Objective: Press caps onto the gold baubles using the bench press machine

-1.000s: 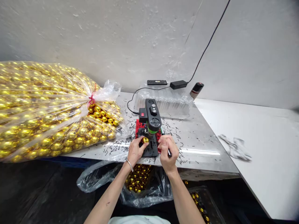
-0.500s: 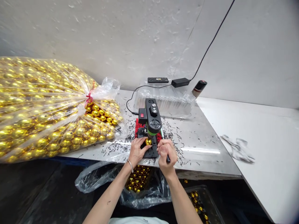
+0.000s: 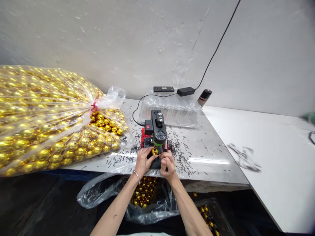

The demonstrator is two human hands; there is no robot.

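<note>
A small black bench drill press (image 3: 159, 129) with a green ring stands on a dark base over a red mat. Under its head sits a shiny gold ball (image 3: 155, 151) with a dark spot on top. My left hand (image 3: 144, 160) pinches the ball from the left between thumb and fingers. My right hand (image 3: 168, 165) is wrapped round the press's lever handle (image 3: 166, 146), close against the machine, and its index fingertip reaches toward the ball. The handle's lower end is mostly hidden in the fist.
A big tied bag of gold balls (image 3: 49, 121) covers the left. Black shavings (image 3: 182, 157) litter the metal tabletop. Behind the press are clear plastic trays (image 3: 172, 113), a power adapter (image 3: 186, 91) and a can (image 3: 204, 97). White gloves (image 3: 244, 157) lie right. Below hangs an open bag (image 3: 98, 188).
My right hand has moved left with the lever, closer to the press and the ball. The left hand keeps its pinch on the ball. The whole view has shifted slightly.
</note>
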